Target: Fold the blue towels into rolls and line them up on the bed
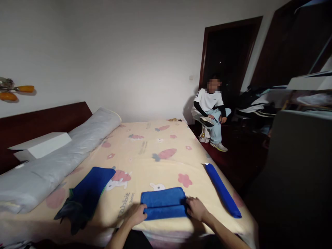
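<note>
A blue cloth lies on the patterned bed sheet near the front edge, its near part folded over with the fold's edge running across it. My left hand holds the cloth's left edge, fingers closed on it. At the right edge my right hand has its fingers bent round the cloth. To the right lies a long, narrow folded blue cloth. A darker blue cloth is spread unevenly to the left, its near end crumpled.
A grey rolled bedding bundle runs along the headboard, with a white box on it. A person sits beyond the bed's far right corner. A dark grey panel stands at the right.
</note>
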The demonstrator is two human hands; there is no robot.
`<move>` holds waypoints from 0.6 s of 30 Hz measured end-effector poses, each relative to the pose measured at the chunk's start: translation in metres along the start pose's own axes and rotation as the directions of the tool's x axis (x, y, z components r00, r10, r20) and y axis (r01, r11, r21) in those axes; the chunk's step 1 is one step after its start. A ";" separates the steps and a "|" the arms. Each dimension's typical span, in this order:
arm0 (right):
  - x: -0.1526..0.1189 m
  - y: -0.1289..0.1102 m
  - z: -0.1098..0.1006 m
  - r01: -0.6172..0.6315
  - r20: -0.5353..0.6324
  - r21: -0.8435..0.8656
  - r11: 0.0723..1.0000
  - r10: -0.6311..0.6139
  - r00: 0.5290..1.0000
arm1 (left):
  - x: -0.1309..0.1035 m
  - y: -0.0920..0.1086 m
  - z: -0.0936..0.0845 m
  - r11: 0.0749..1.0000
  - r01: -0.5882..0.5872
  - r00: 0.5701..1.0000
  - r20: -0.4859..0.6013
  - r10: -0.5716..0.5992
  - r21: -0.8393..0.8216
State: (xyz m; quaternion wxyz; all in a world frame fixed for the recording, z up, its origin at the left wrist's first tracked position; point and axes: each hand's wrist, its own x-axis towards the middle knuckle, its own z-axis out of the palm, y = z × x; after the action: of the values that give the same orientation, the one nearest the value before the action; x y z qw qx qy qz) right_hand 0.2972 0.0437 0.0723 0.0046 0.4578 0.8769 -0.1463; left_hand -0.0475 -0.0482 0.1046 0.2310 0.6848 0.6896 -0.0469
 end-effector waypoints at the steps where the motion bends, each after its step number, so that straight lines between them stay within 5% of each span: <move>1: 0.000 0.000 -0.002 -0.005 -0.012 -0.014 1.000 0.005 1.000 | -0.001 0.001 -0.002 1.000 -0.007 1.000 -0.024 0.007 0.018; 6: -0.001 -0.016 -0.010 0.024 -0.064 -0.052 0.998 -0.027 0.998 | -0.003 0.022 -0.004 0.994 -0.083 0.990 -0.106 0.090 0.073; 12: -0.006 -0.066 -0.008 0.327 0.069 0.062 0.943 -0.331 0.941 | -0.007 0.063 0.019 0.944 -0.327 0.945 0.000 0.328 0.050; 18: -0.008 -0.058 0.005 0.390 0.185 0.113 0.914 -0.405 0.895 | -0.008 0.058 0.031 0.955 -0.292 0.956 -0.007 0.293 0.057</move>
State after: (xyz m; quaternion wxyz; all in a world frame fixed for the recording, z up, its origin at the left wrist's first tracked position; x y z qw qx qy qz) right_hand 0.2542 0.0050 0.0831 0.0483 0.2514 0.9408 -0.2222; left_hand 0.0161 -0.0636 0.0944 0.2112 0.7857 0.5809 -0.0261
